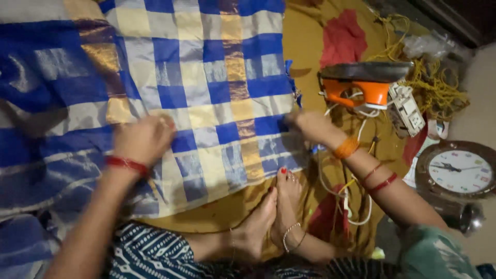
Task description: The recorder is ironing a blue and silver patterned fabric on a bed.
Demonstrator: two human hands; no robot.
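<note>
Both hands press on the checked blue, cream and gold cloth (206, 88): the left hand (143, 138) is loosely clenched on it, and the right hand (310, 125) pinches the edge under its fingers. Smoothing is best done outward, keeping that thin, shiny weave taut and flat. Beyond the right fingers stands an orange iron (361, 85).

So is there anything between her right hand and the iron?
Nothing solid. The right hand rests on the checked cloth's right edge, and the orange iron stands just beyond it on the yellow sheet. Only loose white cord lies in the gap.
</note>
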